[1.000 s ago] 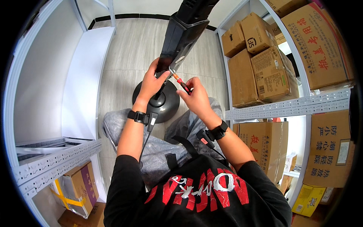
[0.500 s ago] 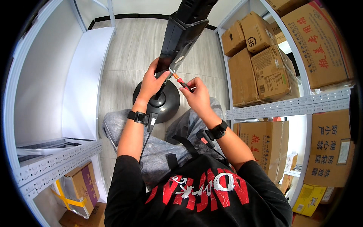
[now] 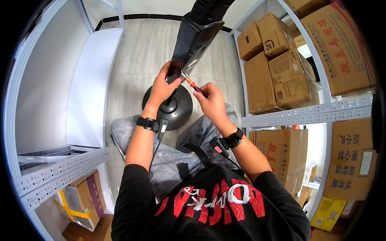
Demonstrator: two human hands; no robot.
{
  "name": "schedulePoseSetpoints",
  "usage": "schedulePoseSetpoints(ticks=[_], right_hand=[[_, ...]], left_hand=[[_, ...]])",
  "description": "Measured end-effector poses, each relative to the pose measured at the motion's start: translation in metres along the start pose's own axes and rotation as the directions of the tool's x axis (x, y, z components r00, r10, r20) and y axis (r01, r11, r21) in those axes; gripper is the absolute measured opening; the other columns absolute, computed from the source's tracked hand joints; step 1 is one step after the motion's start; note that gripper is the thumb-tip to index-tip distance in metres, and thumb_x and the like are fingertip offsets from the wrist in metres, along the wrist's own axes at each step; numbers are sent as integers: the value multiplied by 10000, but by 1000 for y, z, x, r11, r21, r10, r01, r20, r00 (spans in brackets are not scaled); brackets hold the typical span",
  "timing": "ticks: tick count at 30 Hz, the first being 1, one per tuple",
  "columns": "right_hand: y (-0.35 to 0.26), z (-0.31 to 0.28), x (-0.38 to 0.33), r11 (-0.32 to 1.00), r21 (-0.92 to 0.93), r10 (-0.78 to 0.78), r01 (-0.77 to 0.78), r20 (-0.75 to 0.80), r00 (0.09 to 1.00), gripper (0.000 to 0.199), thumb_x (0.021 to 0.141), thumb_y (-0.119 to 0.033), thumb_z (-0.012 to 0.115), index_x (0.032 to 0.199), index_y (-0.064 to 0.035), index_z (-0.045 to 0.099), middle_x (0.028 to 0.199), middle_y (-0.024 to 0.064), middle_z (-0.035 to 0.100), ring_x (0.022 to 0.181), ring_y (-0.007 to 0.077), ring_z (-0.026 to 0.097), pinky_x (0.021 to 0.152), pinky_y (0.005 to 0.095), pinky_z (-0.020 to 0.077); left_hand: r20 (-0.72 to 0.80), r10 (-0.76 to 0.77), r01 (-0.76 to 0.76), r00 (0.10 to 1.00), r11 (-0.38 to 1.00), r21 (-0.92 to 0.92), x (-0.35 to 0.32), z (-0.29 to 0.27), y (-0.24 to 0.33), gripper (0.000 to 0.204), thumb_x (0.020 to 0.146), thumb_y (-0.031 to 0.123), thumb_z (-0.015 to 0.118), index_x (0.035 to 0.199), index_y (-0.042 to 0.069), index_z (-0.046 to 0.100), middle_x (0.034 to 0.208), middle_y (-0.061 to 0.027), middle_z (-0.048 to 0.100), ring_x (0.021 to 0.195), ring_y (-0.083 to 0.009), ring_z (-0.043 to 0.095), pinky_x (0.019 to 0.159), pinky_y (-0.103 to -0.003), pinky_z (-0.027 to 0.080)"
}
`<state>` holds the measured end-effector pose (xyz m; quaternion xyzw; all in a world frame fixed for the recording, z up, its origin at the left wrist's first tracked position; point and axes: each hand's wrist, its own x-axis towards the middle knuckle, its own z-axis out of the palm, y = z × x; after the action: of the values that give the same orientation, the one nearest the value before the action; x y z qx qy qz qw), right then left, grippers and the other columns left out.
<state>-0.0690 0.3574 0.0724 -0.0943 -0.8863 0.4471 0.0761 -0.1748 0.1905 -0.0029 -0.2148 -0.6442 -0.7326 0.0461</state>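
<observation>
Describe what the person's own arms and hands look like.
Left hand and right hand are ungloved. Black fabric sleeves end near the elbows. Each wrist has a black strap, boxy black module (white label left, reddish right) and thin black cable.

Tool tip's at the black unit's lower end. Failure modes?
1. The red-and-black tool might slip into the left hand, whose thumb is close to its tip.
2. The tall black unit could wobble if pushed: it rises from a round base by a narrow post.
</observation>
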Motion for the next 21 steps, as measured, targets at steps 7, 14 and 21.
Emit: schedulePoseSetpoints(ticks=[7,14,21], right_hand=[[-9,-1,-1,999,-50,-17,18,22,1000,255,864,-221,723,911,6,618,763,186,653,701,337,651,640,407,503],[-19,1,-6,966,-219,-160,140,-72,985,242,850,-203,738,889,0,614,696,153,626,648,330,633,598,414,488],[1,5,4,969,230,75,-88,65,995,204,869,-174,728,917,2,635,653,62,610,580,120,536,546,295,435]], left_hand=[[-11,3,-3,1000,1000,13,0,-1,-5,708,804,89,752,1417,-25,417,1279,-147,607,1190,-236,592,1035,-352,438],[15,-102,98,995,984,145,-2,-3,-5,712,769,112,780,1394,10,455,1221,-148,647,1156,-249,619,1007,-345,454],[59,-154,141,986,974,177,-1,-5,1,603,783,3,734,1342,45,512,1203,-72,634,1119,-196,612,1013,-335,446]])
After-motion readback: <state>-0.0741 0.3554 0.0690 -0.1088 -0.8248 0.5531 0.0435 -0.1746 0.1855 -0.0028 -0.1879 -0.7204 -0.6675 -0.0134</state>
